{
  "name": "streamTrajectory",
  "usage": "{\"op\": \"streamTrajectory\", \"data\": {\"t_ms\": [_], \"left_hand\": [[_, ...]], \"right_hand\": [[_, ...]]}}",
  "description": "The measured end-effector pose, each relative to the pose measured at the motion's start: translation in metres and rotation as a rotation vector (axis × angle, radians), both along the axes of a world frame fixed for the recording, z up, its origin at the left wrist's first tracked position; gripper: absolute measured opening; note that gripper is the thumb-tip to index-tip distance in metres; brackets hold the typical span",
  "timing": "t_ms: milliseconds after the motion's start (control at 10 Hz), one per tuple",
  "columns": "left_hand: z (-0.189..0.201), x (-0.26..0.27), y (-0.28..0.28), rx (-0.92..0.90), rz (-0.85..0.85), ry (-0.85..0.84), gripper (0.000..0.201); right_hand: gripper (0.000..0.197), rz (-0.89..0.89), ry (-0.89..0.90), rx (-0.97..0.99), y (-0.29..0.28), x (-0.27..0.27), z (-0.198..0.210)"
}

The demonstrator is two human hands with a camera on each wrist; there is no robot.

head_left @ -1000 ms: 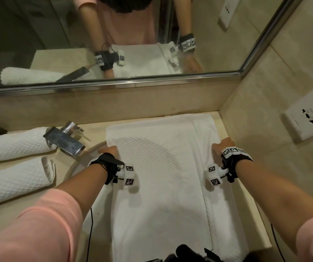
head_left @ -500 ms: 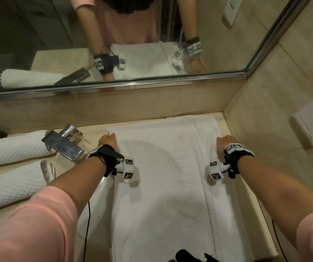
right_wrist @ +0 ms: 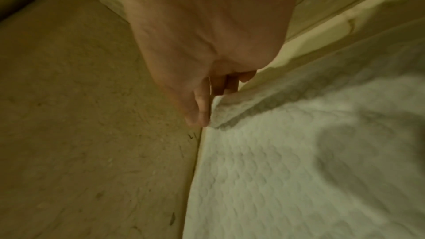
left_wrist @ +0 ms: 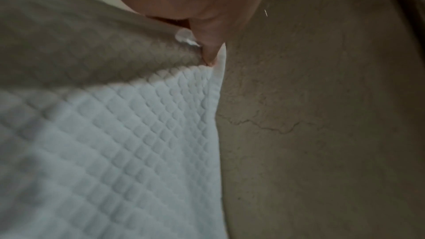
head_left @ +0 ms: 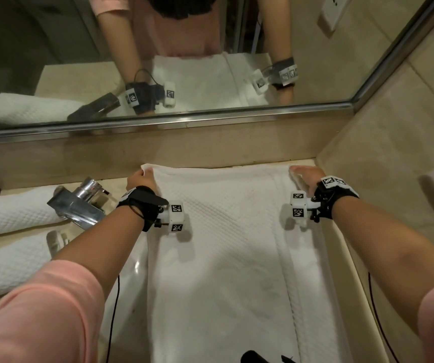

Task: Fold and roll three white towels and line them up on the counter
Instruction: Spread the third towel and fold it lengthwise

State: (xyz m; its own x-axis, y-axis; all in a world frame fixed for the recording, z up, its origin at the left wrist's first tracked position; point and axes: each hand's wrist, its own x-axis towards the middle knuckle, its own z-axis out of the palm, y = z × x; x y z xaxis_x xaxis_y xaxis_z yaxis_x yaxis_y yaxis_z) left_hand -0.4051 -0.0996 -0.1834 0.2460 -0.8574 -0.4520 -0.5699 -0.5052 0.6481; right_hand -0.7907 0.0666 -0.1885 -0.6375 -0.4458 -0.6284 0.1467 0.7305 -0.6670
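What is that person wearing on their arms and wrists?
Pink short sleeves cover the upper arms. Each wrist carries a black strap holding a small white camera block printed with black-and-white square markers. Thin black cables trail back along both forearms.

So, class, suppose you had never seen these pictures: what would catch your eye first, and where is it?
The flat white waffle-textured towel fills the beige stone counter, with the left hand and right hand at its far corners. Two rolled white towels lie left, beside the chrome tap.
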Motion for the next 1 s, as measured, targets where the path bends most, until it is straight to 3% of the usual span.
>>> {"op": "streamTrajectory", "data": {"t_ms": [200, 300, 400, 500, 600, 700, 800, 900, 1000], "left_hand": [[-0.005, -0.001, 0.001, 0.011, 0.039, 0.01, 0.046], [-0.012, 0.006, -0.002, 0.059, 0.031, -0.084, 0.051], [-0.017, 0.007, -0.006, 0.067, -0.039, -0.17, 0.052], [-0.019, 0.007, -0.004, 0.055, -0.024, -0.15, 0.044], [-0.022, 0.004, -0.002, 0.021, 0.093, -0.056, 0.031], [-0.021, -0.004, -0.005, -0.024, 0.372, 0.171, 0.01], [-0.013, -0.008, -0.002, -0.092, 0.611, 0.29, 0.032], [-0.027, -0.006, 0.011, -0.13, 0.36, 0.198, 0.024], [-0.038, 0.0, 0.029, -0.112, 0.076, 0.095, 0.032]], "right_hand": [[0.031, -0.059, 0.181, -0.133, -0.001, -0.025, -0.002], [0.035, 0.032, 0.21, -0.082, 0.005, -0.033, -0.009], [0.041, 0.244, 0.338, 0.057, 0.005, -0.029, -0.013], [0.041, 0.401, 0.491, 0.167, 0.0, -0.019, -0.013], [0.019, 0.535, 0.589, 0.223, 0.0, -0.012, -0.013], [0.013, 0.498, 0.598, 0.15, 0.008, -0.008, -0.012], [0.033, 0.279, 0.636, 0.065, 0.021, 0.002, -0.003], [0.027, 0.233, 0.676, 0.071, 0.039, 0.013, 0.004], [0.023, 0.245, 0.67, 0.075, 0.061, 0.023, 0.005]]}}
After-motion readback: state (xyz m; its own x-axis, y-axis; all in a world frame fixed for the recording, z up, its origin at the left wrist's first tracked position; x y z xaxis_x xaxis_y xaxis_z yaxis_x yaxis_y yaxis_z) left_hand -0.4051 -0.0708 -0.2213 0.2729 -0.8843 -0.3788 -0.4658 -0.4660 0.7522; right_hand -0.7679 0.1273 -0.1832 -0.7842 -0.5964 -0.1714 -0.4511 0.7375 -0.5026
